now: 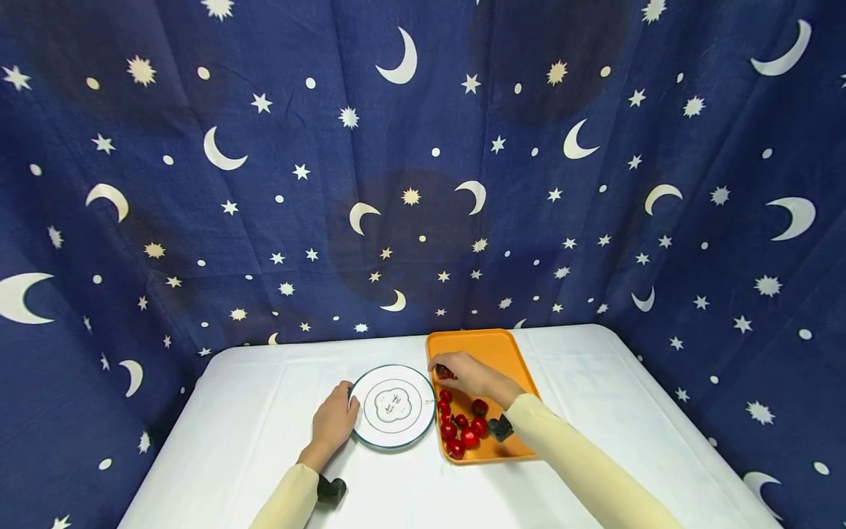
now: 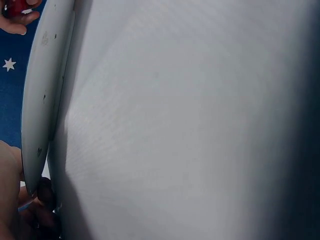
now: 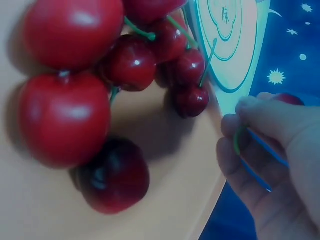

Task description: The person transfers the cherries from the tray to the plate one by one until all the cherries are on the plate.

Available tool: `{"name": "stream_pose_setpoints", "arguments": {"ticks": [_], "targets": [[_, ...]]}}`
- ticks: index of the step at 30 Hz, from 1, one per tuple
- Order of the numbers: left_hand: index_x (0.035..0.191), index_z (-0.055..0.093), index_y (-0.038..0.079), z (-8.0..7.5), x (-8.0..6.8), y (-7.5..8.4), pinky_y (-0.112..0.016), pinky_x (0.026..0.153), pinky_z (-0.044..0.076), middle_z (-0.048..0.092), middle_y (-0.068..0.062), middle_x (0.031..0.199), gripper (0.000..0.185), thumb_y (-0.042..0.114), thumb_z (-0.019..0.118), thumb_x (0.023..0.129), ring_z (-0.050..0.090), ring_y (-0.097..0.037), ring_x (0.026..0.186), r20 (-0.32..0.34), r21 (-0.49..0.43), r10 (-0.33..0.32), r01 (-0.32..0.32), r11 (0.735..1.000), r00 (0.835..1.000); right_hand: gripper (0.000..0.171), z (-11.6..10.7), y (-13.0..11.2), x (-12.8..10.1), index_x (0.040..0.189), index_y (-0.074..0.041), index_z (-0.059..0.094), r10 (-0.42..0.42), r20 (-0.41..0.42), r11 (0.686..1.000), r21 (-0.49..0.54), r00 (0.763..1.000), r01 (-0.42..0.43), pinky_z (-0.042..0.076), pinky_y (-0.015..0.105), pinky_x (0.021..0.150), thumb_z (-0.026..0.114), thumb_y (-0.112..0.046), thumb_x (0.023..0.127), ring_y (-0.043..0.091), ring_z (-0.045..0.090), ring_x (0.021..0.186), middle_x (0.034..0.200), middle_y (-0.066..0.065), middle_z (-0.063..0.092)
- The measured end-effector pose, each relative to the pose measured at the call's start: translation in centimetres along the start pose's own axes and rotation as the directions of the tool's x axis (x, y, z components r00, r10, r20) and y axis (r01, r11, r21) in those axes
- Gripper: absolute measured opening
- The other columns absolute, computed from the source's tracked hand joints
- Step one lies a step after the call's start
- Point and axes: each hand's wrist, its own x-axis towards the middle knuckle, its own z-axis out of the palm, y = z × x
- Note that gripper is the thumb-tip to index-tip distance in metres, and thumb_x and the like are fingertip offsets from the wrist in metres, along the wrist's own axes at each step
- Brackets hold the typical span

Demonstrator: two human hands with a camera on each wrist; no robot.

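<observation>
A white plate [image 1: 393, 405] with a green rim lies on the white table, left of an orange tray [image 1: 492, 349]. My left hand [image 1: 349, 398] holds the plate's left rim, thumb on top; the left wrist view shows that rim [image 2: 42, 100] edge-on with my fingers [image 2: 12, 200] at its lower end. Over the tray's left side my right hand [image 1: 443, 369] pinches a red cherry [image 1: 444, 373]. The right wrist view shows this cherry [image 3: 287, 98] behind my fingertips, its green stem [image 3: 237, 141] hanging down. Several more cherries [image 1: 463, 430] lie at the tray's near end.
A white cloth [image 1: 264, 411] covers the table; a dark blue curtain [image 1: 423, 184] with moons and stars hangs close behind and at both sides. Black wrist cameras [image 1: 330, 488] sit on both forearms. The tray's far half holds nothing.
</observation>
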Motion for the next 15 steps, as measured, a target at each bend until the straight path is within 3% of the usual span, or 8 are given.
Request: {"name": "stream_pose_setpoints", "arguments": {"ticks": [9,15], "targets": [[0.127,0.06,-0.002,0.0,-0.2,0.1,-0.053,0.087,0.058,0.07,-0.023,0.12,0.034,0.018,0.054,0.1,0.072,-0.041,0.102,-0.002,-0.009,0.001,-0.001,1.0,1.0,0.023,1.0,-0.7,0.9,0.118,-0.01,0.064,0.042,0.08,0.999,0.016,0.996,-0.043,0.059,0.033,0.091,0.07,-0.01,0.096,0.014,0.062,0.092,0.107,0.004,0.071],[0.128,0.06,-0.002,-0.1,-0.3,0.3,-0.053,0.09,0.058,0.07,-0.023,0.122,0.034,0.017,0.054,0.1,0.072,-0.041,0.105,-0.006,-0.016,0.004,-0.004,1.0,1.0,0.019,1.6,-1.0,1.3,0.114,-0.016,0.067,0.059,0.118,0.998,-0.035,0.991,-0.055,0.056,0.03,0.087,0.072,-0.018,0.096,0.01,0.06,0.085,0.101,0.0,0.073]]}}
